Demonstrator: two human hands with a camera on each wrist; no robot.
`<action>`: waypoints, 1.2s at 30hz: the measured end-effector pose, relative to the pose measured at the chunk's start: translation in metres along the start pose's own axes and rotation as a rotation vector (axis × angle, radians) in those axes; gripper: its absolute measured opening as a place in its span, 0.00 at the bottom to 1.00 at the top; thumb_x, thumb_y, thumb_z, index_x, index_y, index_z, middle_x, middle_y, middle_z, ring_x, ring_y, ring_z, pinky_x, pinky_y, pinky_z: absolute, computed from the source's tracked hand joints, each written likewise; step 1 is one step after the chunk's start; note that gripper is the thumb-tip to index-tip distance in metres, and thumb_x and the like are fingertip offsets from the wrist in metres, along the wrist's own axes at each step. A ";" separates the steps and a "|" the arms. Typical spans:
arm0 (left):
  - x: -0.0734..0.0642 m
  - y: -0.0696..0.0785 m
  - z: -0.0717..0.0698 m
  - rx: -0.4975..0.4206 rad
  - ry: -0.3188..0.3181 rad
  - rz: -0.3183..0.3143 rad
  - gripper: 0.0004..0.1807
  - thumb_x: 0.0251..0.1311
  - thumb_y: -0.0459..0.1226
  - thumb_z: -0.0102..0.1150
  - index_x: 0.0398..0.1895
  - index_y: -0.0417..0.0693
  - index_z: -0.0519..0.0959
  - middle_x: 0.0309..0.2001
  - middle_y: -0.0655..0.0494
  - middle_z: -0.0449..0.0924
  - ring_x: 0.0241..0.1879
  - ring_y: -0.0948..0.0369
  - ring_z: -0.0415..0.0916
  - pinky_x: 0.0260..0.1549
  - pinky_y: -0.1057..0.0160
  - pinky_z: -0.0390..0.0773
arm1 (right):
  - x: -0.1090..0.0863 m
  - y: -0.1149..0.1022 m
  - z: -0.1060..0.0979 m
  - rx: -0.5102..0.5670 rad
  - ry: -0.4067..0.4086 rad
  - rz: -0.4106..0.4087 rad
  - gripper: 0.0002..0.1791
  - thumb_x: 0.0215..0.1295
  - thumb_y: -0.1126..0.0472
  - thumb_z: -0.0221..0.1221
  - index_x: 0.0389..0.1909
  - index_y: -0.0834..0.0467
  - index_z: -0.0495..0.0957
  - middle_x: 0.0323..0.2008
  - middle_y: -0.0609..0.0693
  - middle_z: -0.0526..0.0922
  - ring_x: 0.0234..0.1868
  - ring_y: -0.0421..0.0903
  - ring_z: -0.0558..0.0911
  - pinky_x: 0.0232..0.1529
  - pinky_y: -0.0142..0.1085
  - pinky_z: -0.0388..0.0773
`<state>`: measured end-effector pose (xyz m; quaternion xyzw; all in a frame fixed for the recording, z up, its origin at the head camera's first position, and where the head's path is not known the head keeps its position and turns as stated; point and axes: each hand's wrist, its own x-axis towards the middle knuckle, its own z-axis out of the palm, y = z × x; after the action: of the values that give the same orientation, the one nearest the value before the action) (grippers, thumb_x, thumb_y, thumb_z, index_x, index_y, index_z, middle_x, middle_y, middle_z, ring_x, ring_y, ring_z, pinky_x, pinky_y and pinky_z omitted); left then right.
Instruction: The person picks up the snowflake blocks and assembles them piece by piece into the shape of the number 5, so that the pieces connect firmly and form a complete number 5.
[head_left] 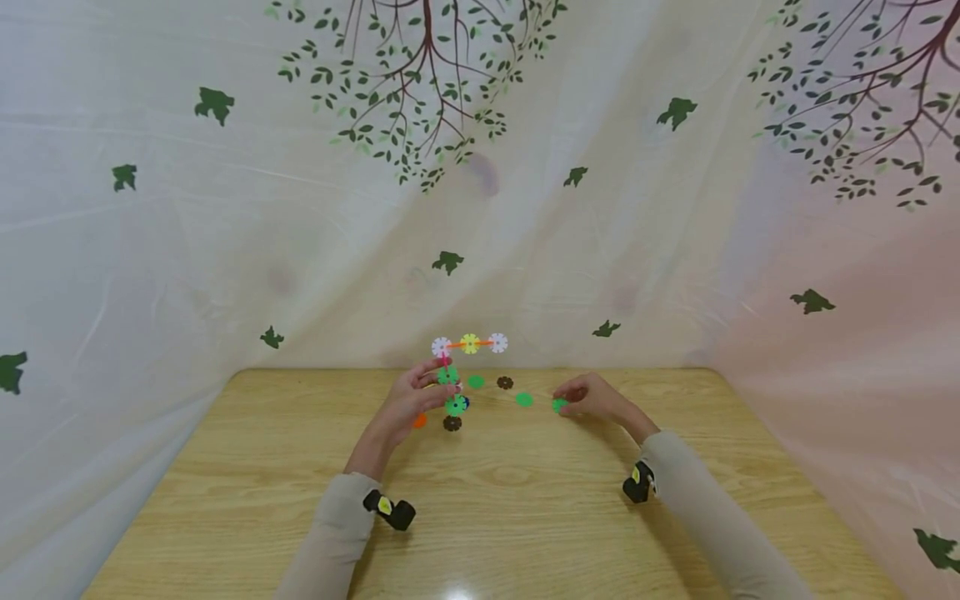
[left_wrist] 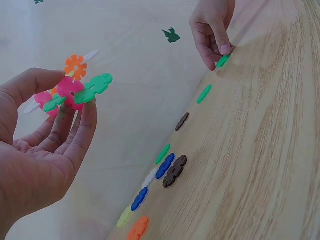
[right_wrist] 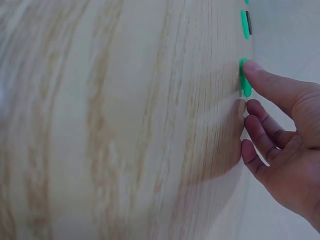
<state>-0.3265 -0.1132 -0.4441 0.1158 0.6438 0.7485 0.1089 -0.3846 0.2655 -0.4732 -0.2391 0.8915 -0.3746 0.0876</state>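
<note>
My left hand [head_left: 405, 403] holds a chain of interlocking snowflake discs, raised above the table. In the left wrist view its thumb and fingers pinch a pink disc [left_wrist: 68, 89] in the chain, with green discs [left_wrist: 95, 88] slotted into it. In the head view, the chain's upper arm has a yellow disc [head_left: 470, 343] between two white ones, joined by orange pieces. My right hand [head_left: 597, 397] is low at the table, thumb and fingertips at a loose green disc [head_left: 559, 405]. In the right wrist view the thumb presses on this green disc [right_wrist: 245, 79].
Loose discs lie on the wooden table [head_left: 510, 500] between the hands: green [head_left: 524, 400], brown [head_left: 505, 382], another brown [head_left: 452, 423] and orange [head_left: 420, 421]. Blue, white and yellow ones show in the left wrist view. Behind the table hangs a leaf-printed curtain [head_left: 360, 250].
</note>
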 end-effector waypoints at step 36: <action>-0.001 -0.002 0.000 -0.031 0.013 0.010 0.34 0.67 0.27 0.59 0.75 0.36 0.61 0.56 0.52 0.77 0.45 0.65 0.85 0.51 0.66 0.84 | -0.002 0.003 0.003 0.115 0.020 -0.018 0.12 0.62 0.72 0.67 0.47 0.70 0.83 0.39 0.66 0.85 0.35 0.41 0.78 0.33 0.29 0.75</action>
<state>-0.3251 -0.1137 -0.4457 0.1126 0.6320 0.7598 0.1028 -0.3830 0.2663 -0.4778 -0.2377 0.8673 -0.4283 0.0887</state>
